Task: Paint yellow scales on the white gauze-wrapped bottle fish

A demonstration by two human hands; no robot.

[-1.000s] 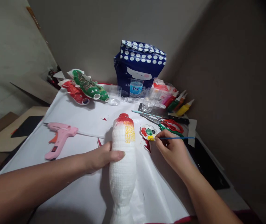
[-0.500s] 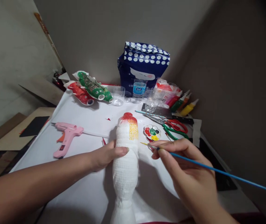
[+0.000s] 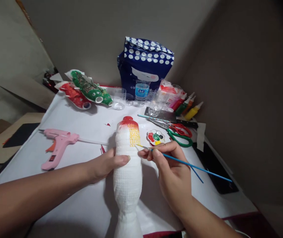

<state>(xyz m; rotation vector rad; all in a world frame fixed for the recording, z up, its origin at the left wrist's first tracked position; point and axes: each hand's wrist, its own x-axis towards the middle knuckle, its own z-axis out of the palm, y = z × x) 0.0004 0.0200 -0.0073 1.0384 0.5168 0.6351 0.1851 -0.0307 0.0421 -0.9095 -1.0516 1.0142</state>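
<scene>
White textured bottle-shaped form [image 3: 127, 178], red neck, yellow grid patch, is centred over the white-covered table [image 3: 82, 198]; your left hand [image 3: 109, 164] is clamped round its middle; your right hand [image 3: 172, 165] pinches a thin blue-handled paintbrush [image 3: 178, 160], yellow tip at the patch's lower edge; white flower-shaped paint palette [image 3: 155, 137] sits just beyond; pink glue gun [image 3: 60, 145] lies left.

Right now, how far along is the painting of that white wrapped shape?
Early on, it seems. The wrapped shape already has a red top and a yellow patch. The right hand holds a blue brush at the patch's lower edge; the left hand grips the shape. Below that, the visible side is white, so most seems left.
</scene>
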